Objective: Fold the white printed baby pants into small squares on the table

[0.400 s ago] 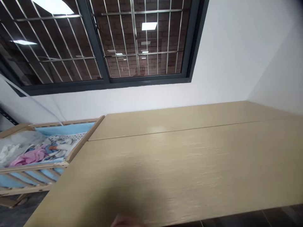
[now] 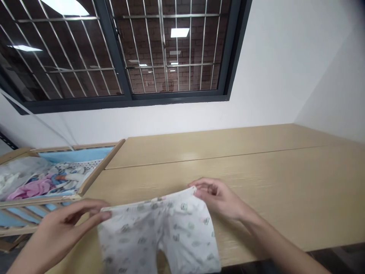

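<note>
Baby leggings [image 2: 159,236], white knit w/ small grey-green print, held up by waistband, hanging legs-down in front of near edge of light wood-grain table [image 2: 256,171]. Both hands narrow, pinching: left hand [image 2: 61,232] has one waist corner btw fingertips, toward table's left end; right hand [image 2: 218,198] has opposite corner, fingers curled over fabric. Waist edge rises toward right hand, pulled nearly taut. Prob reason for hold: two-corner pinch lets fabric drop under own weight, so legs hang separate and front panel shows w/o resting on table. Crotch gap visible low down, leg ends cut off by frame bottom.

Wooden cot [image 2: 76,146] sits just past table's left end, blue padding [image 2: 75,155] inside rails, loose pile of clothes in it: pink garment [image 2: 31,189], polka-dot piece [image 2: 88,164], translucent plastic-looking sheet [image 2: 19,171]. Neither hand touching cot. Beyond table: white wall [image 2: 270,76], dark-framed window [image 2: 128,97] w/ steel bars [image 2: 162,49], brick outside. No brand, label or readable text seen; print motifs too small to make out, no care tag showing at waist
</note>
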Demonstrator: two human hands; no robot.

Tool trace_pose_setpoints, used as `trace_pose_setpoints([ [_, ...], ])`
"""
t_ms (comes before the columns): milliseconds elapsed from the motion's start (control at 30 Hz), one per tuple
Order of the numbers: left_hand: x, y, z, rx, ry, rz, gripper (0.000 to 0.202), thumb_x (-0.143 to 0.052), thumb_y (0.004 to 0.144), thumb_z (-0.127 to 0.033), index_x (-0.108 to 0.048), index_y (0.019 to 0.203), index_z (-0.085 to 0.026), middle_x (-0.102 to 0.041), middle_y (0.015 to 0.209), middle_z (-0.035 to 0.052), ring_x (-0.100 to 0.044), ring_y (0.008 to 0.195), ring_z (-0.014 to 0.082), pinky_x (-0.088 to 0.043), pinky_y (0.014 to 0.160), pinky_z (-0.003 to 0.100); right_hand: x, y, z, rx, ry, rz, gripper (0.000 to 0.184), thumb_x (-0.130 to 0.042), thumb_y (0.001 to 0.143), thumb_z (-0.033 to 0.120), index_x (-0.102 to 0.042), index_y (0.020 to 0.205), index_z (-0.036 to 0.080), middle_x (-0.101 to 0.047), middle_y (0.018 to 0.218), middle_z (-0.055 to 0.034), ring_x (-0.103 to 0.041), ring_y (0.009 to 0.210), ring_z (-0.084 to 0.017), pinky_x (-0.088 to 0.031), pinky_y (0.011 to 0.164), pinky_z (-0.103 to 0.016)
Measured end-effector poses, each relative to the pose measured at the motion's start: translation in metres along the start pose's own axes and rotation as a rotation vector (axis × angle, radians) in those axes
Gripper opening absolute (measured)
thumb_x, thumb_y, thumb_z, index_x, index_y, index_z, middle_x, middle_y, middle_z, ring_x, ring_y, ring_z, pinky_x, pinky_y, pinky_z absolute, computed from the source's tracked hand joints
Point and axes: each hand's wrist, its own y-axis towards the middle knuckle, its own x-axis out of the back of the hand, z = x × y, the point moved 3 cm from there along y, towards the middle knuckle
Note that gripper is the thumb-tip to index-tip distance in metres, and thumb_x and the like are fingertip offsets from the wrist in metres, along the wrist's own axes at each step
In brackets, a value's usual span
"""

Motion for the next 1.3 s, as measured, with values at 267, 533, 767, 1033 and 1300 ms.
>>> trace_pose_setpoints([
  [267, -0.076, 0.104, -0.053, -0.135, -0.281, 0.256, 0.042, -0.064, 0.076, -0.063, -0.073, 0.091, -0.025, -0.076, 0.094, 0.0044, -0.068, 0.086, 0.0248, -0.054, 0.075, 0.032, 0.078, 0.077, -0.022, -0.045, -0.142, -0.102, 0.029, -0.074, 0.082, 0.041, -0.072, 0.099, 0.017, -0.068, 0.086, -0.0068, -0.062, 0.080, -0.018, -0.051, 0.071, -0.030],
  [533, -0.195, 0.177, -0.041, -0.050, -0.077, 0.229, 0.020, -0.054, 0.090, -0.031, -0.069, 0.095, -0.018, -0.073, 0.097, 0.0071, -0.066, 0.093, 0.0223, -0.051, 0.083, 0.032, 0.119, 0.173, -0.117, -0.129, -0.422, -0.332, 0.016, -0.061, 0.087, 0.026, -0.067, 0.096, 0.013, -0.064, 0.079, -0.0048, -0.053, 0.062, -0.012, -0.045, 0.059, -0.023],
  [767, -0.248, 0.193, -0.040, 0.022, 0.114, 0.199, 0.030, -0.062, 0.096, -0.040, -0.063, 0.116, -0.018, -0.064, 0.121, 0.0086, -0.063, 0.107, 0.0230, -0.054, 0.094, 0.046, 0.135, 0.203, -0.162, -0.141, -0.584, -0.478, 0.010, -0.060, 0.085, 0.018, -0.067, 0.091, 0.015, -0.068, 0.087, -0.0061, -0.059, 0.078, -0.016, -0.047, 0.072, -0.025],
  [1033, -0.248, 0.187, -0.053, 0.028, 0.181, 0.246, 0.033, -0.062, 0.096, -0.038, -0.060, 0.122, -0.018, -0.062, 0.125, 0.0093, -0.062, 0.110, 0.0242, -0.053, 0.095, 0.047, 0.141, 0.199, -0.187, -0.094, -0.711, -0.522, 0.015, -0.064, 0.082, 0.019, -0.073, 0.093, 0.017, -0.072, 0.097, -0.0073, -0.061, 0.096, -0.020, -0.043, 0.095, -0.032],
  [1300, -0.229, 0.085, -0.156, -0.291, 0.048, 0.401, 0.029, -0.044, 0.100, -0.037, -0.066, 0.096, -0.019, -0.070, 0.095, 0.0080, -0.065, 0.089, 0.0222, -0.049, 0.081, 0.034, 0.149, 0.201, -0.192, -0.066, -0.662, -0.515, 0.031, -0.060, 0.083, 0.034, -0.074, 0.101, 0.014, -0.074, 0.092, -0.0084, -0.067, 0.084, -0.020, -0.051, 0.081, -0.030],
])
